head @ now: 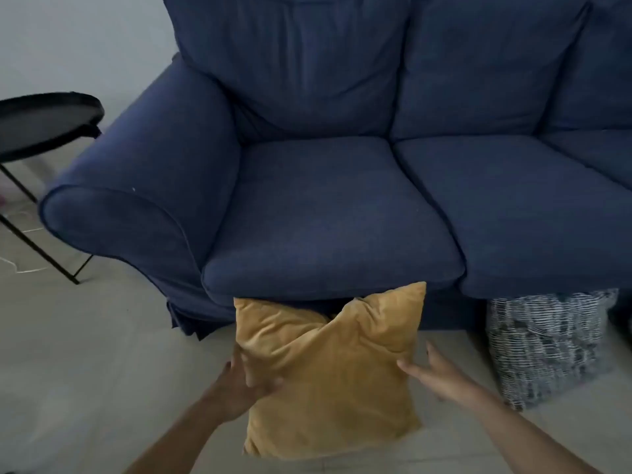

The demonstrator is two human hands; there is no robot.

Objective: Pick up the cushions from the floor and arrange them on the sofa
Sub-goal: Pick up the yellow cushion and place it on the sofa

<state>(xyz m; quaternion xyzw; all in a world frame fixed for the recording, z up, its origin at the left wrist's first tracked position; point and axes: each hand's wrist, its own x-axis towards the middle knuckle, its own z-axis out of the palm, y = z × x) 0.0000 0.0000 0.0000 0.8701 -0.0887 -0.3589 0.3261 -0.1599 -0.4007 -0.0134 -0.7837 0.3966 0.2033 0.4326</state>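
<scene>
A mustard-yellow cushion [330,371] is held up in front of the blue sofa [328,213], its top edge level with the front of the left seat. My left hand [248,381] grips its left edge, thumb on the front face. My right hand [436,369] touches its right edge with the fingers spread. A black-and-white patterned cushion [543,347] leans on the floor against the sofa's front, under the middle seat.
A round black side table [44,121] on thin metal legs stands left of the sofa's armrest [130,200]. Pale floor [85,371] stretches in front. Thin white cords lie on the floor under the table.
</scene>
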